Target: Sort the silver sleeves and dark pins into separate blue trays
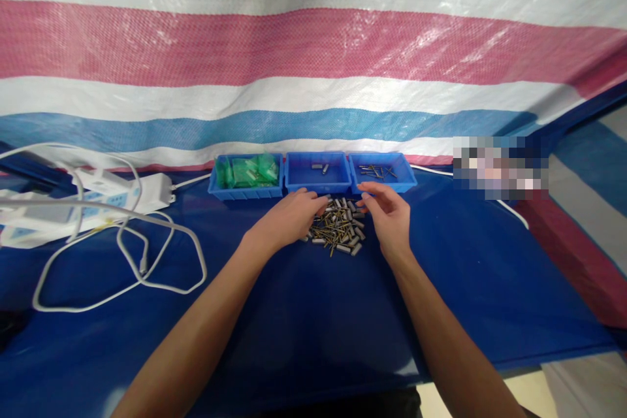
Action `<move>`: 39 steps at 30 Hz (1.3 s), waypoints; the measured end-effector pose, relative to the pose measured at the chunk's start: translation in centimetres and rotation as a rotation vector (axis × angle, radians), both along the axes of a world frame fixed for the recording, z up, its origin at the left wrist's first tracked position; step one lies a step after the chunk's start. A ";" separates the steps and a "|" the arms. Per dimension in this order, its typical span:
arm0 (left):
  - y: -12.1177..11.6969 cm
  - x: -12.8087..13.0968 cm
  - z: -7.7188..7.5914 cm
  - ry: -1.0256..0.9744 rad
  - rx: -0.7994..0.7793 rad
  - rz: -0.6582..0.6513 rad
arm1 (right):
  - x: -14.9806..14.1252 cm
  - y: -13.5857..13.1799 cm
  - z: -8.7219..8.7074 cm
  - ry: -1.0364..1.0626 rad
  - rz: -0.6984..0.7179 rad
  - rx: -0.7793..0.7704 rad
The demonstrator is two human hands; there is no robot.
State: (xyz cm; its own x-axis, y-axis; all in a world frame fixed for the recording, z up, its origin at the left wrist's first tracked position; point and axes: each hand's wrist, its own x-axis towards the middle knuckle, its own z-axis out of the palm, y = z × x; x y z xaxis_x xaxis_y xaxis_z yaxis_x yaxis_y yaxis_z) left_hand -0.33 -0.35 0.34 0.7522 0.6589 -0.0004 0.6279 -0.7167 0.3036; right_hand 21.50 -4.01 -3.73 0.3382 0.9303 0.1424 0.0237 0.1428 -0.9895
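A mixed pile of small grey metal cylinders and thin brass-coloured pins (337,227) lies on the blue table covering. My left hand (294,214) reaches over the pile's left edge, its fingers bent together at the tips; whatever they hold, if anything, is too small to make out. On the pile's right side is my right hand (390,212), thumb and fingers curved and slightly apart, with nothing visible between them. Behind the pile, the middle blue bin (318,181) contains a couple of cylinders. The right blue bin (404,176) has several thin pins lying in it.
The left blue bin (245,194) contains green plastic packets (249,171). White power strips (151,191) and a looped white cable (196,255) occupy the table's left side. A striped tarp (313,46) hangs behind the bins. Something blurred out (499,168) is at far right.
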 end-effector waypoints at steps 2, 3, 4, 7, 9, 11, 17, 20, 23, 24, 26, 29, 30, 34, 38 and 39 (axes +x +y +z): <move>0.1 -0.3 0.3 -0.009 -0.036 0.006 | 0.0 0.0 0.0 0.002 0.003 -0.003; 0.2 -0.4 0.4 -0.020 -0.057 0.016 | 0.0 0.0 0.0 0.004 0.003 -0.005; 0.2 -0.6 0.6 -0.038 -0.075 0.026 | 0.0 0.0 0.0 0.005 0.002 -0.006; 0.4 -1.1 1.4 -0.145 -0.101 0.036 | 0.0 -0.1 0.0 0.011 0.008 -0.005; 0.5 -1.4 2.0 -0.241 -0.106 0.029 | -0.1 -0.1 0.0 0.009 0.027 -0.015; 0.5 -1.5 2.6 -0.345 -0.106 0.034 | -0.3 -0.2 0.0 0.002 0.058 -0.034; 0.2 -0.8 3.6 -0.637 -0.171 0.108 | -0.8 -0.6 0.2 -0.005 0.203 -0.063; -0.1 -0.5 3.5 -0.713 -0.278 0.140 | -0.8 -0.7 0.2 0.025 0.311 -0.066; -0.2 -0.4 3.2 -0.727 -0.387 0.158 | -0.8 -0.8 0.3 0.117 0.397 -0.089; -0.2 -0.4 3.2 -0.728 -0.411 0.161 | -0.8 -0.9 0.4 0.147 0.412 -0.103; -0.2 -0.3 3.2 -0.734 -0.441 0.163 | -0.8 -0.9 0.5 0.197 0.418 -0.136; -0.2 -0.1 3.3 -0.746 -0.468 0.166 | -0.8 -0.9 0.9 0.236 0.391 -0.173; -0.2 -0.1 3.3 -0.748 -0.476 0.167 | -0.7 -0.9 1.0 0.242 0.379 -0.181; -0.3 -0.1 3.1 -0.757 -0.466 0.165 | -0.7 -0.8 1.1 0.239 0.365 -0.183; -0.3 -0.1 2.8 -0.761 -0.433 0.158 | -0.5 -0.9 1.0 0.199 0.363 -0.180; -0.3 -0.1 2.8 -0.759 -0.418 0.164 | -0.5 -0.9 0.9 0.190 0.363 -0.179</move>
